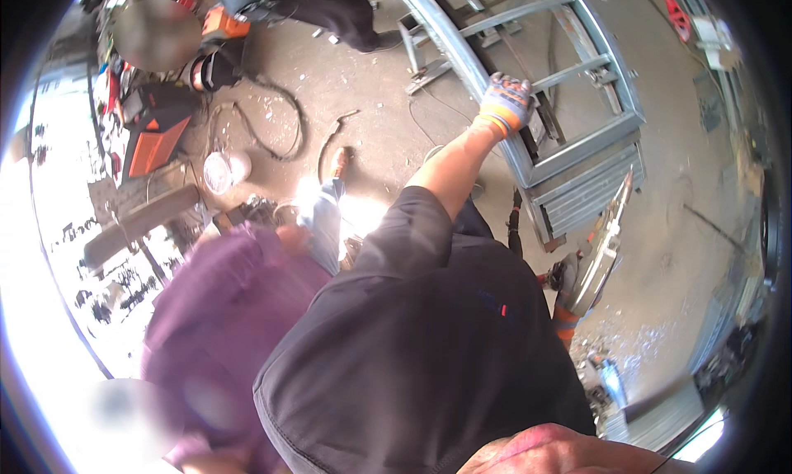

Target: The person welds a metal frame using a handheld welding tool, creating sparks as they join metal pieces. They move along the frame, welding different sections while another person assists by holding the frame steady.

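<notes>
My left hand [506,103], in a grey and orange work glove, reaches forward and is closed over the near left rail of a galvanised metal frame [568,159]. The frame has long side rails and several crosspieces. At my right side, my right hand [566,278], gloved with an orange cuff, grips a long tool with a shiny silver barrel [601,264] and a thin tapered tip. The tip points forward, to the right of the frame's near corner and apart from it. The tool's exact kind is unclear, and my right fingers are partly hidden.
A person in a purple top [235,317] is close on my left; another in dark trousers [322,12] is at the far side. A white bucket [218,174], a hose [280,103] and an orange-black machine [157,144] stand left. Ribbed metal sheet [590,193] lies beside the frame.
</notes>
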{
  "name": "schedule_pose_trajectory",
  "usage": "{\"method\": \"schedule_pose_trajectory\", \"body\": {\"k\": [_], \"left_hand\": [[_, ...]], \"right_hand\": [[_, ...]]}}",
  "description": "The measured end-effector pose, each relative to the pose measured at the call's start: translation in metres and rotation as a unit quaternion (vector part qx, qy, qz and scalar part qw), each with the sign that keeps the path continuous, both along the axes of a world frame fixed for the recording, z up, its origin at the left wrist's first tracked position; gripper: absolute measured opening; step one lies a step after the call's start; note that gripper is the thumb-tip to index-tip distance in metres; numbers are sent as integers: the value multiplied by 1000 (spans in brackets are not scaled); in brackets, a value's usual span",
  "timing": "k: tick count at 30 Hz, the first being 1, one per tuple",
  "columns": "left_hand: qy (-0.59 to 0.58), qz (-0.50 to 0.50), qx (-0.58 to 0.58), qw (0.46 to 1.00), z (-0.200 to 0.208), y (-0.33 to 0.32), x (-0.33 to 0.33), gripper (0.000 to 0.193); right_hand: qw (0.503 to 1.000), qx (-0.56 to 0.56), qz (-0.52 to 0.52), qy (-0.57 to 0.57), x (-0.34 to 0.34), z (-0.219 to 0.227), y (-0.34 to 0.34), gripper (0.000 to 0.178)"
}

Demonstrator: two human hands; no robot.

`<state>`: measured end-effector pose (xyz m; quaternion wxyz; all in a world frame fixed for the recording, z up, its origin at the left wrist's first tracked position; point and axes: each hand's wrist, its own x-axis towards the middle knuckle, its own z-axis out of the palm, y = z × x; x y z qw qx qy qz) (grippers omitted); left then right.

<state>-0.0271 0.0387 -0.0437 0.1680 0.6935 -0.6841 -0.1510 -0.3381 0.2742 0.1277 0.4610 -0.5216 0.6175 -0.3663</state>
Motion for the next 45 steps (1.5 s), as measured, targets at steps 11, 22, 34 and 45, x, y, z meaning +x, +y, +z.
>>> {"method": "schedule_pose_trajectory", "body": {"k": [11, 22, 34, 45], "left_hand": [[-130, -51, 13, 990, -17, -14, -8, 44], [-163, -137, 62, 975, -2, -19, -6, 68], [-140, -130, 51, 980, -10, -19, -2, 68], [-149, -217, -162, 951, -30, -12, 35, 68]], "right_hand": [[971, -175, -54, 153, 67, 30, -65, 89], [881, -224, -310, 279, 141, 57, -72, 73], [822, -193, -467, -261, 152, -60, 91, 66], [862, -167, -302, -372, 153, -333, 214, 78]]}}
